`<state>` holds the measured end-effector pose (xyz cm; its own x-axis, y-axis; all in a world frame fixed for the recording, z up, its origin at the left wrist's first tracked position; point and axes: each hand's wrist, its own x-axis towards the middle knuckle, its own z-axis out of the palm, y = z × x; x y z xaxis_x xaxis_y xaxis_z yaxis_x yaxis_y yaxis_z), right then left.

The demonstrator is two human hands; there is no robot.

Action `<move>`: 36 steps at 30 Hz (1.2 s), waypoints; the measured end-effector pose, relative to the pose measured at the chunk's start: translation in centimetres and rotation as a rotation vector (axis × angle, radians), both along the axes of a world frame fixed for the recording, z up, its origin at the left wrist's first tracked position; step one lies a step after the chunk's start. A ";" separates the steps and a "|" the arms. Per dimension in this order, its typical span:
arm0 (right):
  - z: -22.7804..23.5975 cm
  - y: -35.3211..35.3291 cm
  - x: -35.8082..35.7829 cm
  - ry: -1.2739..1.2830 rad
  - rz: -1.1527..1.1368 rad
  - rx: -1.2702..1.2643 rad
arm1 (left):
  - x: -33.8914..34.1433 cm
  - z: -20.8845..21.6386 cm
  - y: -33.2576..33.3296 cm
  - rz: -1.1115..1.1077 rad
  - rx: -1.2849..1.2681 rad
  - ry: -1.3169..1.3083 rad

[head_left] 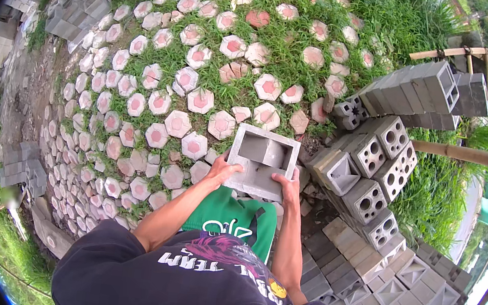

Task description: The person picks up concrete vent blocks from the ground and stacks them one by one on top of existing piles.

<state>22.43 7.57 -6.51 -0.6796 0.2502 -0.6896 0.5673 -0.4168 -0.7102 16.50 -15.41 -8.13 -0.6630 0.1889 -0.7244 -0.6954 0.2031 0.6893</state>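
Held out in front of my body is a grey concrete block (252, 181), square in outline, with a recessed inside and slanted inner faces turned up toward me. My left hand (222, 171) grips its left side, the thumb laid over the near rim. On the opposite side my right hand (287, 185) clasps the block, thumb on the rim too. The fingers beneath and behind the block are mostly hidden. Close to the right of it stands a stack of grey blocks with round holes (371, 156).
Hexagonal pavers (200, 99) with reddish centres lie among grass ahead and left. More block piles stand at the lower right (373, 290), upper right (413, 91) and upper left (78, 16). A bamboo pole (466, 156) juts out at the right.
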 end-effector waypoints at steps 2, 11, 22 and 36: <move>1.1 0.4 -4.2 0.005 0.127 0.017 | -1.4 1.4 -0.4 0.178 0.105 -0.034; 4.9 -0.3 -16.1 0.032 0.425 -0.030 | -5.5 5.2 0.1 0.574 0.069 0.057; 4.9 1.5 -29.2 0.027 0.813 -0.043 | -10.5 4.8 4.4 0.858 -0.179 0.108; 5.6 -12.4 -43.1 0.178 1.020 -0.085 | -21.1 3.0 -6.0 1.052 -0.264 0.098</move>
<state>-20.69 -4.87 -0.93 -0.6350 -0.5456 -0.5469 0.5682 0.1498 -0.8091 -4.55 -21.40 -5.17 -0.4589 -0.6605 -0.5943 -0.5521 -0.3121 0.7731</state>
